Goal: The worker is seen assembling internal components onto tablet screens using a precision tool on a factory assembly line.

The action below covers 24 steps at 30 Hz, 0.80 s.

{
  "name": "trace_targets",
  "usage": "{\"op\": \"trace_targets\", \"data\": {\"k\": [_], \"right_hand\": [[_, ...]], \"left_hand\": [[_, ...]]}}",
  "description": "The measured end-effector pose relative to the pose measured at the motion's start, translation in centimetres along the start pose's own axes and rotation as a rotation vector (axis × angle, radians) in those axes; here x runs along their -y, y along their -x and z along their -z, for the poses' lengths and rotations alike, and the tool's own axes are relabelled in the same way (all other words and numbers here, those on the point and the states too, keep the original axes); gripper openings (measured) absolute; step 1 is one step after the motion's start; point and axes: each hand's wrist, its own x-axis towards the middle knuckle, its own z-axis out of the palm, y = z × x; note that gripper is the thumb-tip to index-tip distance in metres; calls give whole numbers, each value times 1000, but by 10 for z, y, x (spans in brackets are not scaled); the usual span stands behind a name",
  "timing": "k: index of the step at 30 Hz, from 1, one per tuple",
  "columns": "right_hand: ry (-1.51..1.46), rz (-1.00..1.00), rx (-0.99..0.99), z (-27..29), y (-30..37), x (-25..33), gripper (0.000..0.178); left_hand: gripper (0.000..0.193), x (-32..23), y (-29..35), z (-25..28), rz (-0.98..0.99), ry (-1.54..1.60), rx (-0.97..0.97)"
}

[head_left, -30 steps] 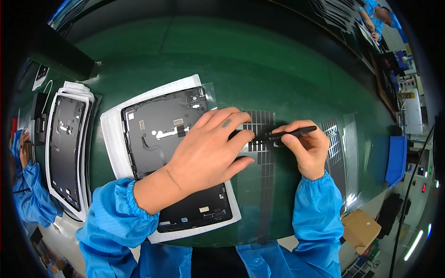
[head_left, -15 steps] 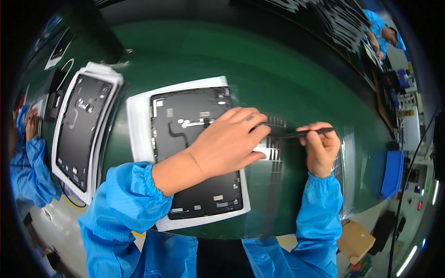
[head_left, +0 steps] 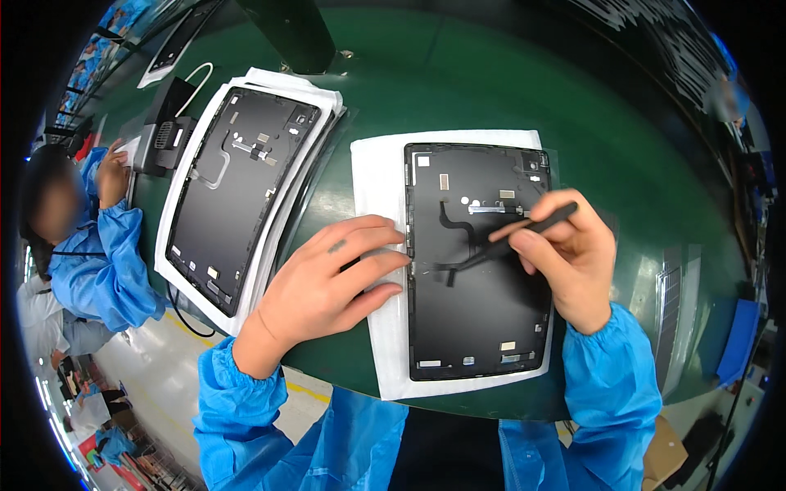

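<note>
A black tablet-like back cover (head_left: 483, 327) lies on a white foam sheet (head_left: 381, 180), with a dark flex strip (head_left: 447, 214) and small metallic parts on its upper half. My right hand (head_left: 577, 258) pinches black tweezers (head_left: 559, 216) above the cover, their tips pointing left. At the tips is a small dark strip (head_left: 449, 277); whether it hangs from them or touches the cover I cannot tell. My left hand (head_left: 332, 282) reaches in from the left with fingers apart, holding nothing, its fingertips at the cover's left edge.
To the left stands a stack of foam sheets with a similar black cover (head_left: 241, 196) on top. Behind it is a dark device (head_left: 168, 135) with a white cable. Clear strip sheets (head_left: 667, 303) lie at the right, near a blue bin (head_left: 739, 344). A co-worker (head_left: 102, 254) sits far left.
My view has turned left. My right hand has brought the tweezers from the strips on the right to over the cover. My left hand has drawn back to the cover's left edge.
</note>
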Motion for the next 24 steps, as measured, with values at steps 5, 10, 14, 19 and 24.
{"op": "trace_targets", "data": {"k": [5, 10, 14, 19, 24], "right_hand": [[94, -14, 12, -18, -21, -2, 25], [41, 21, 2, -24, -30, -11, 25], [20, 16, -11, -24, -34, -10, 24], [29, -28, -8, -25, -37, -11, 25], [115, -63, -26, -26, -39, -8, 24]], "left_hand": [[33, 6, -3, 3, -6, 7, 17], [33, 11, -1, 5, 12, 43, 21], [33, 11, -2, 6, 40, 71, 36], [32, 12, -3, 4, 54, 60, 47], [32, 11, -4, 4, 71, 58, 52]]}}
